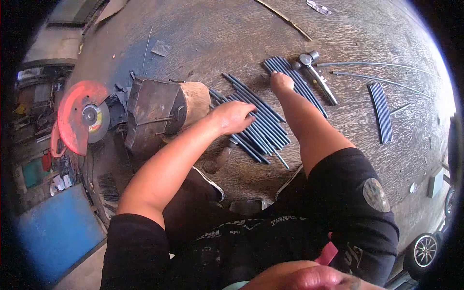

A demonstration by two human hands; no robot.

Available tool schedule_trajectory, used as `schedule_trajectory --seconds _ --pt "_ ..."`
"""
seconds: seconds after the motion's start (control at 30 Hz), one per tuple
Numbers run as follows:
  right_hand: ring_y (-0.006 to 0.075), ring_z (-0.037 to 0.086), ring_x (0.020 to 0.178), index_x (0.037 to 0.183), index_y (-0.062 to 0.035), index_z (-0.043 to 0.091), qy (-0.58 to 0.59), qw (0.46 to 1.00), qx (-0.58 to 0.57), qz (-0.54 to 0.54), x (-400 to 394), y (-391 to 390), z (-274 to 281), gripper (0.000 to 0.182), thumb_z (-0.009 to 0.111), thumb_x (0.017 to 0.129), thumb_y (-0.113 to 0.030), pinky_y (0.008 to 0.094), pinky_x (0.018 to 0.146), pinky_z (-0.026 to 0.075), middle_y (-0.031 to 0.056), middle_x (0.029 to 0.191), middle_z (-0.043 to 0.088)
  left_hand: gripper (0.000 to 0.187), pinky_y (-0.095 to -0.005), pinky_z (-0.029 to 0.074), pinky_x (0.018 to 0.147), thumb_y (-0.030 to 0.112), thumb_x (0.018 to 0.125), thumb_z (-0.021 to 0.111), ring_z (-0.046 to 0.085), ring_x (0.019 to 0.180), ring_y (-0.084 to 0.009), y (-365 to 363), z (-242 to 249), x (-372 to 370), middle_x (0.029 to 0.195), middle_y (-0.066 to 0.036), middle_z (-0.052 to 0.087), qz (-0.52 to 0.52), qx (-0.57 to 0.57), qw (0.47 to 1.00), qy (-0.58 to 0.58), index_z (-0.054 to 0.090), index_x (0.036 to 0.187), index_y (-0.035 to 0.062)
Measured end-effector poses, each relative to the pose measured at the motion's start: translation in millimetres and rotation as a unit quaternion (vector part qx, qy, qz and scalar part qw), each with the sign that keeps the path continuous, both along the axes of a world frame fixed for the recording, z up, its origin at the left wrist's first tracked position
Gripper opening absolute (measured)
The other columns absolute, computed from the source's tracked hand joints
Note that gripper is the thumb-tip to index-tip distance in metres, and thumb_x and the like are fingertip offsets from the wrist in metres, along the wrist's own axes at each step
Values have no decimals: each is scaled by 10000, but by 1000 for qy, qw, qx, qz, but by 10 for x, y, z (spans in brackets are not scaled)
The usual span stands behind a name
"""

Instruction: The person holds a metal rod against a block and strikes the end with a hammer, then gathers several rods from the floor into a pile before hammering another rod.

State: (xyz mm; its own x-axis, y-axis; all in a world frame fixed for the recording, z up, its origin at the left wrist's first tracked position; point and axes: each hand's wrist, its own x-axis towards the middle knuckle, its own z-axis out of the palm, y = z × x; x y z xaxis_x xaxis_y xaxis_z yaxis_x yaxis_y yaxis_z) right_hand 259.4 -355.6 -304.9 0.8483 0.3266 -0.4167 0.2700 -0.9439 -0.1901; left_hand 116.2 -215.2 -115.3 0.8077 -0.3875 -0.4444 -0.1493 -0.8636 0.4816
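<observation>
Several dark blue metal rods [263, 128] lie in a loose pile on the worn wooden surface [217, 34]. My left hand [236, 117] rests on the near side of this pile with its fingers curled down over some rods. My right hand [281, 82] presses onto a second row of the same rods [304, 89] further away. Its fingers are hidden behind the wrist. A hammer-like metal tool [319, 77] lies just right of that row.
A cut-off saw with a red guard [77, 116] and a dark metal housing [154, 113] stands left, beside a wooden block [199, 99]. Another bundle of blue rods [382, 113] and long thin rods [377, 64] lie right. A car wheel [423, 249] shows bottom right.
</observation>
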Motion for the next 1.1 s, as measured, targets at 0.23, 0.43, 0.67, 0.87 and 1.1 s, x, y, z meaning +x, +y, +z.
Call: schedule_trajectory --seconds 0.23,0.43,0.67,0.87,1.1 --pt "299 612 1073 1081 -56 664 122 981 39 147 -363 208 61 292 472 895 -173 388 887 503 170 1159 622 326 -431 479 862 260 877 559 603 983 -355 -2 -45 -21 1035 -206 632 -4 -1 1000 -10 586 1115 39" --pt "301 596 1101 1105 -68 653 125 988 56 74 -523 324 -169 290 473 891 -149 392 917 490 164 1157 624 332 -426 483 861 265 875 561 603 984 -356 -9 -82 -25 1029 -205 633 -8 4 1000 10 584 1117 40" --pt "307 589 1110 1101 -50 648 156 985 65 36 -551 247 59 327 423 928 -212 393 924 486 169 1164 618 336 -432 483 857 272 878 554 606 977 -355 -38 -55 -12 1018 -200 638 -7 10 1000 14 577 1124 44" --pt "306 615 1063 1049 -32 666 151 982 104 -35 -616 285 -240 326 461 882 -223 397 901 493 189 1122 634 333 -436 483 855 277 884 549 605 979 -356 -73 -54 16 1023 -203 635 -14 22 999 25 577 1123 47" --pt "296 564 1128 1154 -51 580 106 982 106 -111 -762 366 -152 358 364 952 -253 384 914 485 142 1171 581 333 -437 482 859 274 884 556 604 981 -361 -55 -121 -10 1029 -209 634 -17 22 999 18 581 1121 42"
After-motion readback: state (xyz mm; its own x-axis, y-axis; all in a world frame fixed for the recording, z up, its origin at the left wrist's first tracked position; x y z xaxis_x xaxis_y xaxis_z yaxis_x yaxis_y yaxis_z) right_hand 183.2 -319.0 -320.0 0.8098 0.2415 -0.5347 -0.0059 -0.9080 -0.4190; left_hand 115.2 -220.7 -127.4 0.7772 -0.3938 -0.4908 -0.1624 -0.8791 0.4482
